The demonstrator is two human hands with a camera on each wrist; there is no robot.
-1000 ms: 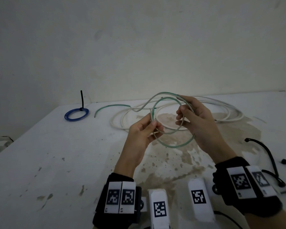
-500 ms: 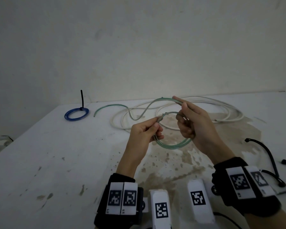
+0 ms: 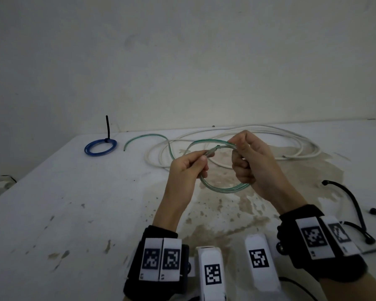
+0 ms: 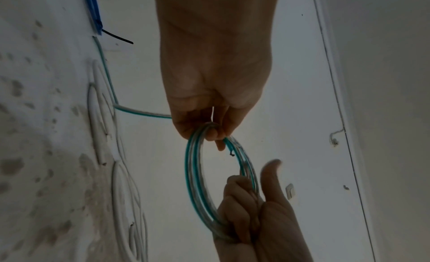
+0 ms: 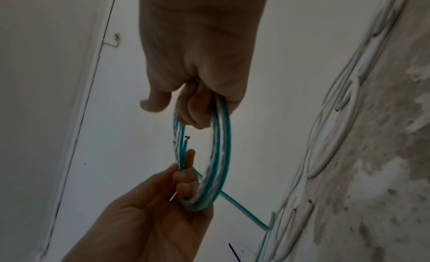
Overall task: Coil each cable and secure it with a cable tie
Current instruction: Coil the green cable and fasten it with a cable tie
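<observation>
A thin green-and-clear cable (image 3: 224, 189) is wound into a small coil held above the table between both hands. My left hand (image 3: 191, 164) pinches the coil's left side between thumb and fingers (image 4: 210, 135), near a frayed cable end (image 5: 187, 137). My right hand (image 3: 245, 157) has its fingers curled through the coil's right side (image 5: 197, 109), thumb free. The cable's loose tail (image 3: 148, 136) trails left over the table. A long white cable (image 3: 300, 144) lies in loose loops behind the hands. Black cable ties (image 3: 356, 205) lie at the right.
A blue cable coil (image 3: 100, 147), bound with a black tie whose tail stands upright, rests at the table's far left. The white table (image 3: 63, 203) is stained brown under the hands. A wall rises directly behind it.
The wide loose loops have been drawn together into one tighter coil. Both hands shifted slightly up and right, and the loose tail on the table has shortened.
</observation>
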